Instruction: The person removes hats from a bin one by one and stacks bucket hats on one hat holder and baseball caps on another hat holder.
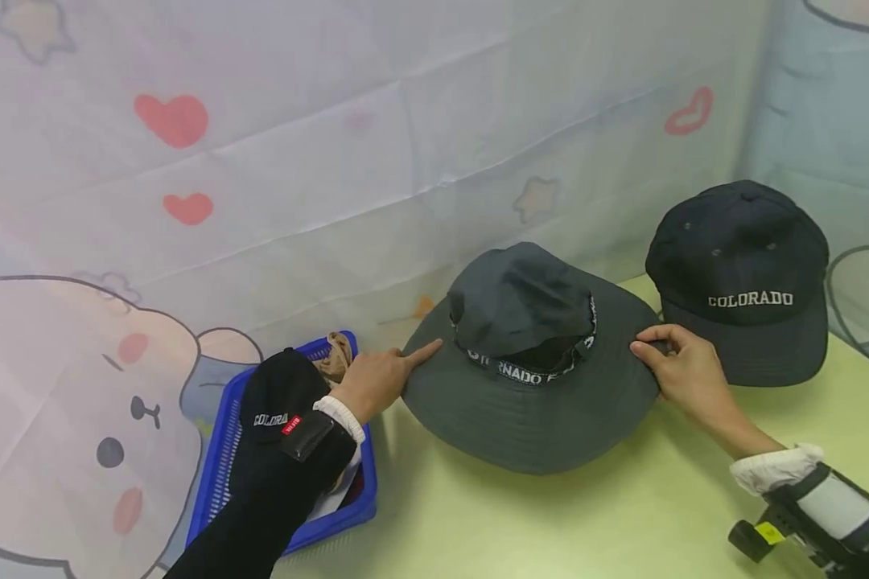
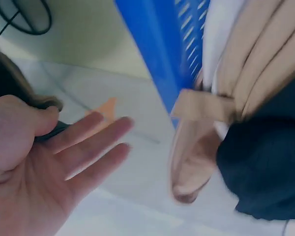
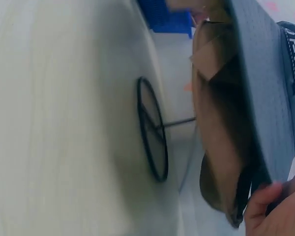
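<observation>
A dark grey-green wide-brimmed hat [image 1: 529,430] with a lettered band round its crown is above the table. My left hand [image 1: 369,388] pinches the left of its brim, index finger laid on top; in the left wrist view the thumb [image 2: 46,120] presses from beneath while the other fingers stretch out. At the brim's right side my right hand [image 1: 684,371] pinches the edge between thumb and fingers. The right wrist view shows the hat's tan underside [image 3: 221,132] and a black wire stand [image 3: 162,169] with a round base below it.
A dark cap [image 1: 742,249] lettered COLORADO is close by on the right. On the left, a blue basket [image 1: 365,503] holds a similar black cap [image 1: 278,386] and a tan fabric item [image 1: 336,359]. A printed cloth [image 1: 319,185] hangs behind the yellow-green table [image 1: 449,523].
</observation>
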